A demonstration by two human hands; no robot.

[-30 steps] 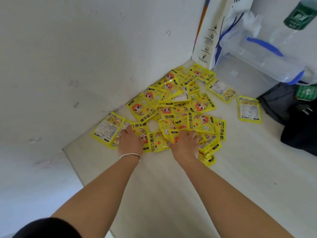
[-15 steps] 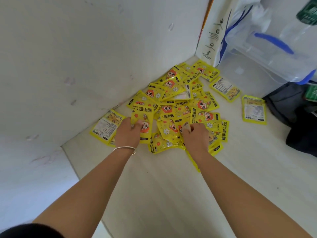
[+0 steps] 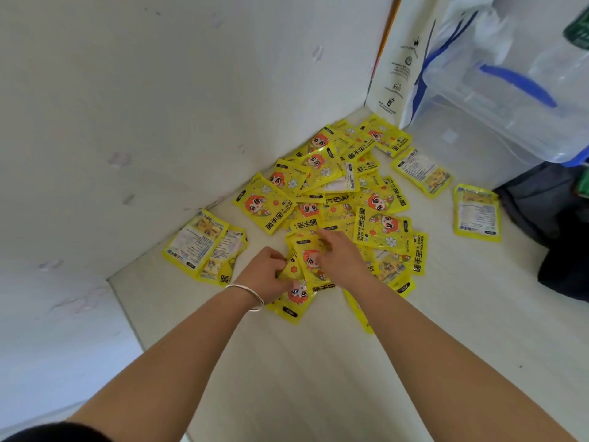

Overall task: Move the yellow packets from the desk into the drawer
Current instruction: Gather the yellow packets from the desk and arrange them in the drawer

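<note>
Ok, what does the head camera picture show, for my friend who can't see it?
Two bare hands reach into a pile of yellow packets on a pale desk beside a white wall. The left hand, wearing a bracelet, grips some; the right hand is on others.

Both forearms (image 3: 178, 362) are bare from the hands right back to the frame edge. Thin silver bangle (image 3: 251, 293) sits just behind the left hand (image 3: 266, 275) at the wrist: smooth round band, loose fit, plain finish; the wrist behind the right hand (image 3: 342, 260) is bare. Black short sleeve (image 3: 47, 433) shows far back from the left hand, on the upper arm, only partly in frame.
</note>
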